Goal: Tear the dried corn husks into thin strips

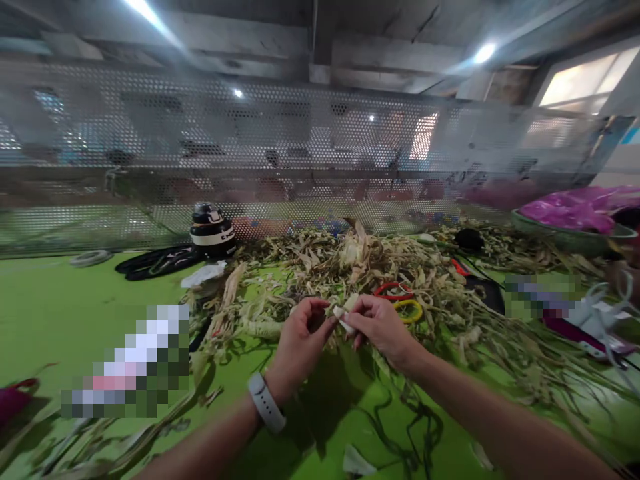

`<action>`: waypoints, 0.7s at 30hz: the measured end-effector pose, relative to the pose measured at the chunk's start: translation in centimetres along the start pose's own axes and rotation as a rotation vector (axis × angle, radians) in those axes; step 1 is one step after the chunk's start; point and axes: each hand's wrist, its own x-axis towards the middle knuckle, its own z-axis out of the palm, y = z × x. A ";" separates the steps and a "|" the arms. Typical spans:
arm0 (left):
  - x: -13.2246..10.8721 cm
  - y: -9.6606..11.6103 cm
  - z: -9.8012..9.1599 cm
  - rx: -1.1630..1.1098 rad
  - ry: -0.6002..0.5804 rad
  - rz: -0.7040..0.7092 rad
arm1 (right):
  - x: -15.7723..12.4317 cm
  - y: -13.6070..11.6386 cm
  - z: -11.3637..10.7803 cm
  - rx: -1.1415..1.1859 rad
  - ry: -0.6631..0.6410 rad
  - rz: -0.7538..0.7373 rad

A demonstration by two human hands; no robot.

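My left hand (306, 337), with a pale watch (267, 402) on its wrist, pinches one side of a small off-white folded piece (345, 319) that looks like dried husk. From the other side my right hand (381, 328) grips the same piece between thumb and fingers. Both hands meet just above the green tabletop (330, 430), at the near edge of a heap of dried husk strips (300, 263). Close behind my right hand lie a red loop (395, 291) and a yellow loop (410, 311), like scissor handles; their blades are hidden.
A black and white bottle (213, 233) stands left of the heap, near a black strap (150, 262) and crumpled white paper (204, 274). A perforated metal screen (300, 147) runs behind. At right are a basin with a purple plastic bag (575, 208) and white cables (607, 313).
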 end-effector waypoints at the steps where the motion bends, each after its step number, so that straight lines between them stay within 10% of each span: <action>1: -0.1 -0.1 0.0 0.029 0.003 0.035 | 0.0 -0.1 0.0 -0.006 0.007 0.010; 21: -0.1 0.2 -1.1 0.620 -0.175 0.631 | -0.4 -0.6 -0.5 0.062 -0.175 -0.015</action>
